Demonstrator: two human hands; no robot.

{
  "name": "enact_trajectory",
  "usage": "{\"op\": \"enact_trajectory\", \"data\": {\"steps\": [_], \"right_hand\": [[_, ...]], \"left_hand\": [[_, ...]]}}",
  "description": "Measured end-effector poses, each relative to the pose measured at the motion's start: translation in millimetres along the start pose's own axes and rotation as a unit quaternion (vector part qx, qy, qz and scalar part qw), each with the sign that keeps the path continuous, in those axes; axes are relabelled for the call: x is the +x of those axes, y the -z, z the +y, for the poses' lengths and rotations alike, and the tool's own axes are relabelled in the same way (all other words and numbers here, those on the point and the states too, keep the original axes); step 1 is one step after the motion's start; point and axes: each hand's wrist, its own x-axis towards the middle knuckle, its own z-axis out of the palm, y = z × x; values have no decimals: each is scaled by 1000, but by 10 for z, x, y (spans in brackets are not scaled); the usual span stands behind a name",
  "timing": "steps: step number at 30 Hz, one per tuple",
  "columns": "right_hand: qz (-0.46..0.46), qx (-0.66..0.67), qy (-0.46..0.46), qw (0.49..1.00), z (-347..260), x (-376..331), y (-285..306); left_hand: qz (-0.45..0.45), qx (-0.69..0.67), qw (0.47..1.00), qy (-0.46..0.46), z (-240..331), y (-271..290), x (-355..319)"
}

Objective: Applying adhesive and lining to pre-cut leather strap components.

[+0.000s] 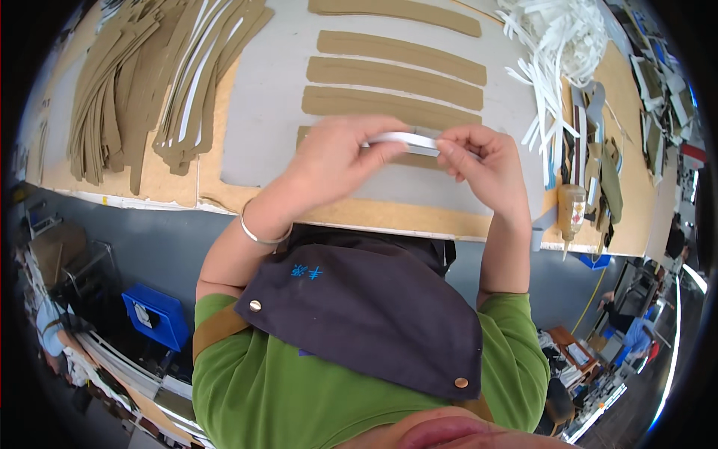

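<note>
Both our hands meet at centre frame: left hand [333,153] and right hand [479,161] pinch the ends of a white strip [404,140] above the tan strips [393,75]. We seem to be peeling its backing; next calls for careful alignment.

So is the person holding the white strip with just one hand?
No, both hands are on it: the left hand pinches one end of the white strip and the right hand pinches the other.

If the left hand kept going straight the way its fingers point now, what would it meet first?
The left hand points rightward along the white strip it pinches, so it would probably meet the right hand gripping the strip's other end first; depth looks about equal.
</note>
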Motion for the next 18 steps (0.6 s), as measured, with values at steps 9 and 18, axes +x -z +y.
{"op": "enact_trajectory", "data": {"steps": [9,18], "right_hand": [[2,9,-53,999,177,345,84],[-21,171,31,985,355,288,322]], "left_hand": [[19,7,994,106,-290,164,186],[-31,-154,984,84,-332,249,157]]}}
